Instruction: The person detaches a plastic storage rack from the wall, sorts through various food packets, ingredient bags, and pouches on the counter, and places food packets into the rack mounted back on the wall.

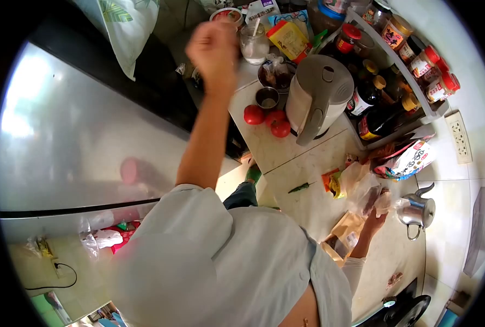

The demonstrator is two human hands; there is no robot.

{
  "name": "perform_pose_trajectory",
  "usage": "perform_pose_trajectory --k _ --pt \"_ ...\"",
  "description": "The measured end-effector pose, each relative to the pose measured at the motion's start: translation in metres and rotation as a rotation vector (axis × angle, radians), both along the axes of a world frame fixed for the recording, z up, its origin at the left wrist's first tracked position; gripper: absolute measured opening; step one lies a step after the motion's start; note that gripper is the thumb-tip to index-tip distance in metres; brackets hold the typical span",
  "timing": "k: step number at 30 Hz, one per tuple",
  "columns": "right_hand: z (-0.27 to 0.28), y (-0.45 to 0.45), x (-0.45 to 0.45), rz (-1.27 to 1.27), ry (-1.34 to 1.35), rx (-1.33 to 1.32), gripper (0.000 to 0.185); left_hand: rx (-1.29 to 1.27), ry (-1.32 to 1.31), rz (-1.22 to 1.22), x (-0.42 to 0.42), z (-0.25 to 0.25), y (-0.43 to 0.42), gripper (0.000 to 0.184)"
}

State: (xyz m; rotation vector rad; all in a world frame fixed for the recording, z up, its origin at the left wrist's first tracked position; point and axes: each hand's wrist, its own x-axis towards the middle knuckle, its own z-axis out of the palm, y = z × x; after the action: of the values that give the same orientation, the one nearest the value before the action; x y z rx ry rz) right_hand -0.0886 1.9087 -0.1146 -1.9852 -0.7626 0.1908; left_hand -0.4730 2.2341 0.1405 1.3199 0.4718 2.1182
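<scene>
My left hand (215,52) is raised at the upper left, blurred, its fingers curled closed; anything inside them is hidden. It is nearest a glass jar (254,46) of white grains with a pale handle sticking out. On the right, my right hand (377,219) closes on a clear plastic bag (361,188) with something reddish-brown inside. A brown paper bag (345,231) lies under my right forearm. Close to the plastic bag are a small yellow packet (336,184) and a green chili pepper (301,187).
An electric kettle (319,90) stands behind several tomatoes (254,114) and a small metal cup (267,97). A rack (411,82) of bottles and jars is at upper right. A steel teapot (418,210) stands by the wall. The refrigerator (84,136) is at left.
</scene>
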Motion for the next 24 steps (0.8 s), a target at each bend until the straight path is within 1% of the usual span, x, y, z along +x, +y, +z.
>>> perform_pose_trajectory --k 1,2,3,4,5,6,7,8,9,11,13,15,17,18,19,21,22,23,24 --pt "-0.001 -0.001 -0.001 -0.022 -0.013 0.016 0.043 -0.041 0.001 0.171 -0.017 0.017 0.000 0.016" --pt "-0.001 -0.001 -0.003 -0.022 -0.012 0.010 0.043 -0.094 -0.047 0.274 -0.028 0.029 0.004 0.018" --pt "0.000 0.000 -0.005 -0.064 -0.023 -0.022 0.044 -0.145 -0.025 0.381 -0.045 0.029 0.019 0.018" --pt "0.000 0.003 -0.009 -0.104 -0.035 -0.054 0.045 -0.108 -0.060 0.404 -0.060 0.021 0.049 0.014" --pt "0.001 0.004 -0.012 -0.096 -0.035 -0.061 0.045 -0.162 -0.003 0.488 -0.080 0.004 0.092 0.013" --pt "0.002 0.005 -0.015 -0.084 -0.050 -0.012 0.046 -0.270 0.032 0.541 -0.102 -0.025 0.145 0.011" --pt "0.002 0.006 -0.016 -0.076 -0.064 0.039 0.046 -0.370 0.353 0.901 -0.116 -0.057 0.196 0.012" --pt "0.003 0.006 -0.017 -0.075 -0.066 0.036 0.046 -0.774 0.572 0.872 -0.109 -0.053 0.181 0.022" --pt "0.003 0.005 -0.018 -0.097 -0.049 0.018 0.047 -0.967 0.908 0.859 -0.121 -0.071 0.195 0.022" --pt "0.002 0.002 -0.018 -0.128 -0.040 -0.002 0.048 -1.187 1.361 0.791 -0.153 -0.105 0.220 0.023" --pt "-0.002 -0.004 -0.020 -0.215 -0.066 -0.083 0.049 -1.331 1.596 0.679 -0.177 -0.133 0.239 0.024" --pt "-0.007 -0.006 -0.023 -0.242 -0.043 -0.084 0.049 -1.444 1.722 0.581 -0.198 -0.154 0.255 0.024" --pt "-0.018 -0.014 -0.023 -0.228 -0.018 -0.031 0.048 -1.512 1.782 0.513 -0.213 -0.167 0.266 0.025" --pt "-0.016 -0.015 -0.023 -0.222 -0.063 -0.112 0.047 -1.539 1.798 0.478 -0.220 -0.172 0.272 0.025" --pt "-0.015 -0.015 -0.025 -0.225 -0.066 -0.116 0.047 -1.557 1.807 0.456 -0.225 -0.178 0.275 0.026" --pt "-0.009 -0.006 -0.036 -0.344 -0.079 -0.223 0.048 -1.583 1.820 0.418 -0.231 -0.185 0.281 0.027" --pt "-0.007 -0.002 -0.038 -0.367 -0.020 -0.189 0.050 -1.596 1.829 0.401 -0.235 -0.186 0.281 0.027" --pt "-0.020 -0.011 -0.029 -0.365 -0.021 -0.188 0.050 -1.602 1.825 0.389 -0.237 -0.187 0.283 0.028" --pt "-0.043 -0.026 -0.013 -0.363 0.075 -0.101 0.044 -1.616 1.827 0.375 -0.240 -0.190 0.283 0.028"
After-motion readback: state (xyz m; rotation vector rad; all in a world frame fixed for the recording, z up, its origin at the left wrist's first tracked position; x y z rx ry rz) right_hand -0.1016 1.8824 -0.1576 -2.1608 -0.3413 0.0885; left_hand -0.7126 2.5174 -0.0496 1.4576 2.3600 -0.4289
